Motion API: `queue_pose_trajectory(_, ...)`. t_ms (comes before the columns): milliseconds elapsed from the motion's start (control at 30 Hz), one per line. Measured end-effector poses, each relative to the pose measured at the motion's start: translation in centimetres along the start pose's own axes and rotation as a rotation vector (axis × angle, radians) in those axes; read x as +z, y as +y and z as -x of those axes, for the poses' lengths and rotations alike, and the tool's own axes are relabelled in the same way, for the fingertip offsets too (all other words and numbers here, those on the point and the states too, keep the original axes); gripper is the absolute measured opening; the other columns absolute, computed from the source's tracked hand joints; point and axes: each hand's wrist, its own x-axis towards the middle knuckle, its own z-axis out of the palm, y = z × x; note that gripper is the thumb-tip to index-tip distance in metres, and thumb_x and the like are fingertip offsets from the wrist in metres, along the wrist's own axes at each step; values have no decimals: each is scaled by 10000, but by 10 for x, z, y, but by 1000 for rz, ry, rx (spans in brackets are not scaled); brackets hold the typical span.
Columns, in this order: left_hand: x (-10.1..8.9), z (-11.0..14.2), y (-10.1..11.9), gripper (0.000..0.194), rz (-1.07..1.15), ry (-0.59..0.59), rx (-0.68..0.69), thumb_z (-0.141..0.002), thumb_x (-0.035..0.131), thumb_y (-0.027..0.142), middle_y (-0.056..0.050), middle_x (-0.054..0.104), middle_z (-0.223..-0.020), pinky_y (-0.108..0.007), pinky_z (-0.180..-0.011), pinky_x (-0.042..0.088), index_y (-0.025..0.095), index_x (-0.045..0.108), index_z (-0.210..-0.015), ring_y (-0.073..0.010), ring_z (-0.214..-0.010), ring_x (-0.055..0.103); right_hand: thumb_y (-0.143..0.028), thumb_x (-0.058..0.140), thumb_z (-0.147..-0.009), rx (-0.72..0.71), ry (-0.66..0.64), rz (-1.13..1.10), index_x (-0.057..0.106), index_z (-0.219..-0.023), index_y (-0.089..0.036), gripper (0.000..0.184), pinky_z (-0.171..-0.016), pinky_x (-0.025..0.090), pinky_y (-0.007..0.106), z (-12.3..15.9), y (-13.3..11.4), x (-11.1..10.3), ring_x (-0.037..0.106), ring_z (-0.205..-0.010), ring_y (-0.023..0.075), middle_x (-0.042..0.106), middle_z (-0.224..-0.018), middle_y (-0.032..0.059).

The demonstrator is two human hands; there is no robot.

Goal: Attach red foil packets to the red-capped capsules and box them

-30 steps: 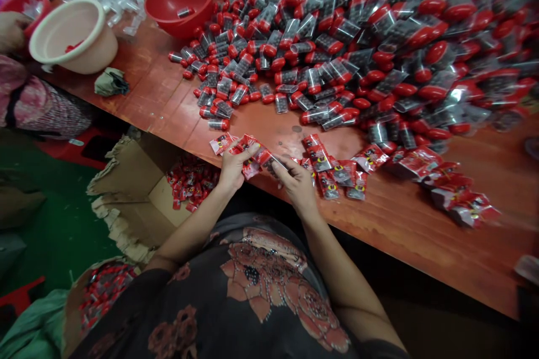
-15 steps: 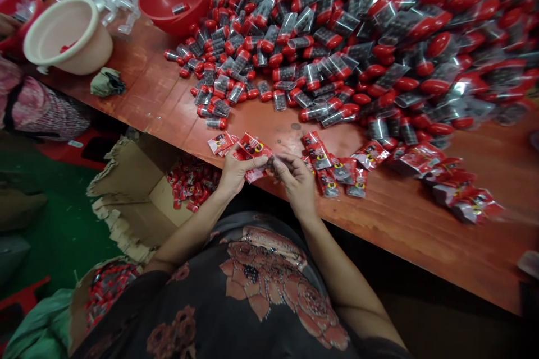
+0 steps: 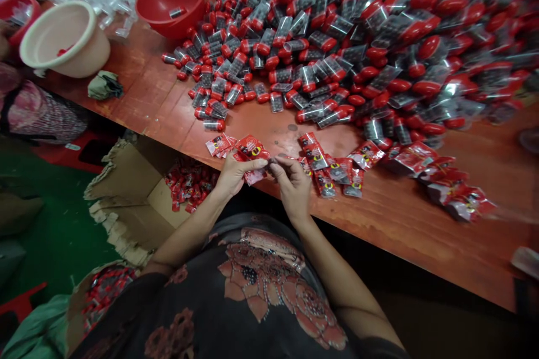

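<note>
Over the table's near edge, my left hand (image 3: 236,173) is closed on a red printed packet (image 3: 251,147), thumb lying across it. My right hand (image 3: 293,182) meets it at the packet's right end, thumb and fingers pinched around a small dark piece (image 3: 272,162) too small to name. More red printed cards (image 3: 219,144) lie just left of my hands. To the right are several filled red packets (image 3: 314,151) with clear, dark-looking lower parts.
A large heap of clear tubes with red caps (image 3: 303,50) covers the far table. A red bowl (image 3: 170,25) and white tub (image 3: 95,56) stand at the back left. Below the edge, a torn cardboard box (image 3: 126,179) holds red packets. More packets (image 3: 438,171) lie right.
My hands stay together at the packet, with only a small shift of the right fingers. The whole view has moved slightly.
</note>
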Motion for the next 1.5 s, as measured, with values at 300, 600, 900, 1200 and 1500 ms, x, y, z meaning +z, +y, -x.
queue_pose_trajectory(300,0,-4,-7,530,95,89,160,-488,870,125,15,709,-804,-285,-753,537,191,633,-957,-133,-714,672,-253,651,-853,-239,24,196,671,-1062,-289,213,-764,540,307,3,1,0,614,-869,138,611,-961,8)
queue_pose_trajectory(600,-3,1,-8,615,112,26,74,-493,890,198,15,709,-786,-303,-742,537,227,620,-1045,-155,-695,680,-261,640,-860,-242,31,192,667,-1025,-254,168,-739,546,315,10,-7,4,617,-849,151,617,-926,16)
queue_pose_trajectory(900,-2,-2,-14,453,160,75,6,-533,872,180,4,707,-828,-297,-826,504,177,631,-917,-143,-764,678,-193,661,-844,-622,115,602,660,-1097,-265,263,-714,525,296,3,2,-7,601,-852,160,602,-934,32)
queue_pose_trajectory(1200,-2,1,-17,266,211,93,-23,-642,821,218,-1,705,-768,-293,-786,527,150,663,-845,-124,-668,661,-157,690,-821,-960,24,888,623,-1177,-290,386,-883,516,386,0,16,-17,594,-1046,211,626,-1131,80)
queue_pose_trajectory(1500,2,-1,-19,277,147,151,66,-665,804,303,-13,714,-796,-334,-833,518,174,664,-866,-182,-812,691,-225,617,-884,-524,-33,594,585,-1231,-348,369,-954,500,489,6,18,-12,608,-1126,226,629,-1255,45)
